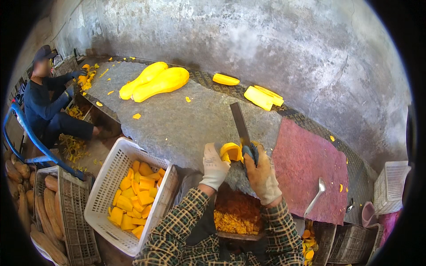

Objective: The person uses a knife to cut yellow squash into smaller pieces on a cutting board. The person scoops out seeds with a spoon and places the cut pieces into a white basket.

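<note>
My left hand (214, 163), in a white work glove, grips a hollow, curved piece of orange squash (232, 152). A long dark-bladed knife (240, 122) is in my gloved right hand (260, 169), its blade pointing up and away from me. The handle is wrapped by my fingers, close beside the squash piece. Below my wrists, a container of orange scrapings (236, 222) sits in front of my lap. To the left stands a white plastic crate (109, 186) holding many cut squash chunks (136, 196).
Two peeled whole squashes (159, 83) and several peeled pieces (259, 97) lie along the wall side of the grey mat (199, 116). On the red mat (306, 166) rests a metal spoon (316, 196). Unpeeled squashes (50, 212) fill a crate at lower left. A co-worker (50, 96) sits far left.
</note>
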Demonstrator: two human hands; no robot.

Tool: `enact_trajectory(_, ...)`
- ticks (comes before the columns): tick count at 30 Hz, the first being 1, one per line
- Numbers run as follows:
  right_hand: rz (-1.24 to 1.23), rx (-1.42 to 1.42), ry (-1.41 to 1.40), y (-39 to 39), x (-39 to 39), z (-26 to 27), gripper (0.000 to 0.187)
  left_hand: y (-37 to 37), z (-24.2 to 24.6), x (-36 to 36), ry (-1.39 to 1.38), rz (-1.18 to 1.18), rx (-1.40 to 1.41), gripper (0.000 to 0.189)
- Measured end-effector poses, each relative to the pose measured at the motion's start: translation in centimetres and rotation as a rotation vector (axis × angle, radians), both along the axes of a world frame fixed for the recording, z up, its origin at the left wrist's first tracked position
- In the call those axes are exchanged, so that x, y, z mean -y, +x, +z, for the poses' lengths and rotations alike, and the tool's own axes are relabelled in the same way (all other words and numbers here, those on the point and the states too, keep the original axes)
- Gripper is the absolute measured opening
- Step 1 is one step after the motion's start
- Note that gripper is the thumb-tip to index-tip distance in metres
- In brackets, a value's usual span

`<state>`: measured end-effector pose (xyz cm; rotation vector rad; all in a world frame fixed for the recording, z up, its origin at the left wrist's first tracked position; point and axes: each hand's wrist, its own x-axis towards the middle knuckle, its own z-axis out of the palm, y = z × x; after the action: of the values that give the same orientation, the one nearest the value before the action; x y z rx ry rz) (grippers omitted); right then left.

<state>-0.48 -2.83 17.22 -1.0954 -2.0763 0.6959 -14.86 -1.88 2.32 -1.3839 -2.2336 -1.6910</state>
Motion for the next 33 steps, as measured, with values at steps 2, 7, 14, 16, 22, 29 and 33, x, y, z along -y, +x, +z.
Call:
enact_trajectory(2,-0.004,0.044,-0.013,0.4,0.5,0.3,0.033,0.5,0.4,0.7,-0.025,-0.029,0.021,0.051)
enact_trajectory(7,-0.017,0.485,-0.354,-0.3,-0.4,-6.2,0.046,0.6,-1.2,1.1,-0.011,-0.063,0.016,0.049)
enact_trajectory(14,0.015,0.344,-0.332,2.3,-1.1,-3.6,0.040,-0.3,0.6,-0.2,-0.099,-0.086,-0.082,0.053)
enact_trajectory(16,0.029,0.191,-0.379,4.1,-0.8,-2.3,0.036,-1.2,-0.5,-1.2,-0.203,-0.129,-0.004,0.059)
enact_trajectory(22,-0.049,-0.012,-0.290,8.8,-3.0,-0.6,0.024,-0.8,1.0,-3.0,-0.442,-0.359,-0.049,0.068)
enact_trajectory(29,-0.144,-0.386,-0.524,10.6,-2.6,-5.3,0.021,-0.9,-3.0,-4.3,-0.212,-0.358,0.139,0.046)
enact_trajectory(33,-0.335,-0.536,-0.577,11.0,-2.9,-8.8,0.022,-0.9,-1.5,-3.5,0.076,-0.368,0.782,0.033)
